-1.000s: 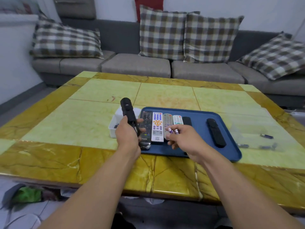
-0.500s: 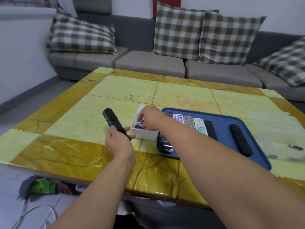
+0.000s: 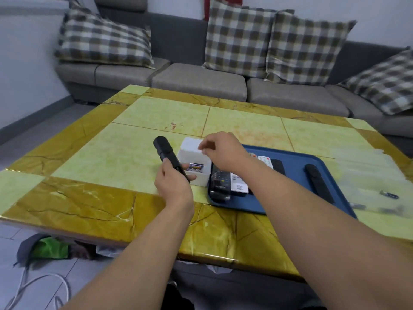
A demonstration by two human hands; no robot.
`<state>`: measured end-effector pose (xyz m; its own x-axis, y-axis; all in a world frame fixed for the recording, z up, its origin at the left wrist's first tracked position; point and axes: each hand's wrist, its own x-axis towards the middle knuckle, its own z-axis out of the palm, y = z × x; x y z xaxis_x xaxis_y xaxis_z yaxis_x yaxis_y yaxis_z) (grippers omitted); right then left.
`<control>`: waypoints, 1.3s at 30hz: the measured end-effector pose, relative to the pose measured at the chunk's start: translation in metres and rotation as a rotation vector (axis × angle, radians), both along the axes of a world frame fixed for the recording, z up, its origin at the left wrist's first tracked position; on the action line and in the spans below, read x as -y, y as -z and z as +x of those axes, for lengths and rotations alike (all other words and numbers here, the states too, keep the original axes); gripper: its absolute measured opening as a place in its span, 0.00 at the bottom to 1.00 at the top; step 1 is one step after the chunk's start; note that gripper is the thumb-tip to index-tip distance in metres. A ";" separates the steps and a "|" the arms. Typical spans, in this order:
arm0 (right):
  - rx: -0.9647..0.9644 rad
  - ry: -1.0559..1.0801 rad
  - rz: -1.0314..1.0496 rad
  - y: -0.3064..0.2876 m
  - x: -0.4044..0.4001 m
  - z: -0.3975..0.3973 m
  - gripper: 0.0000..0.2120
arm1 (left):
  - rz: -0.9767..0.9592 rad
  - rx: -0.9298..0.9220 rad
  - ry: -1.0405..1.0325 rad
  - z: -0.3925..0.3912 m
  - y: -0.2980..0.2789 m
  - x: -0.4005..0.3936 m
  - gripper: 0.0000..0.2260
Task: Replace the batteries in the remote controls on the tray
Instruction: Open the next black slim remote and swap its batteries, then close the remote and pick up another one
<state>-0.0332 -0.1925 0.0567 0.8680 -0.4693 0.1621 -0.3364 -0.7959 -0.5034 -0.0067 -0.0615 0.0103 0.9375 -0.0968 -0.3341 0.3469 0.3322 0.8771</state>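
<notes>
A: What has the left hand [image 3: 173, 189] got?

B: A slim black remote [image 3: 169, 157], fingers wrapped tight round its lower end, the top slanting up and away to the left. It is held over the table [image 3: 93, 157], just left of the white box [image 3: 194, 163].

A: And the right hand [image 3: 221, 152]?

B: It hangs above the far end of that box, fingers curled loosely downward, thumb and forefinger drawn close together. Whether something small is pinched between them I cannot tell; it's blurred.

A: What's in the box?

B: Batteries [image 3: 196, 167], lying in its near end, right beside the left hand's knuckles.

A: The other remotes?

B: On the blue tray [image 3: 295, 157], under and to the right of the right forearm. A dark remote [image 3: 220, 185] lies nearest the box, a white remote [image 3: 239, 184] next to it, more partly hidden by the arm, and a long black remote [image 3: 318, 183] apart further right.

A: Anything beyond the tray?

B: A few loose batteries [image 3: 390, 195] on the table, well to the right of both hands.
</notes>
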 end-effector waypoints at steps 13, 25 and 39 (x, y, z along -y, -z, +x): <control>0.353 0.403 0.893 0.017 0.020 -0.164 0.16 | 0.242 0.499 0.668 -0.092 -0.009 0.076 0.03; 0.166 0.511 0.493 0.039 0.042 -0.163 0.08 | 0.742 0.804 0.798 -0.089 0.009 0.076 0.22; 0.210 0.625 0.267 0.039 0.061 -0.186 0.07 | 0.749 0.922 0.660 -0.105 0.007 0.095 0.14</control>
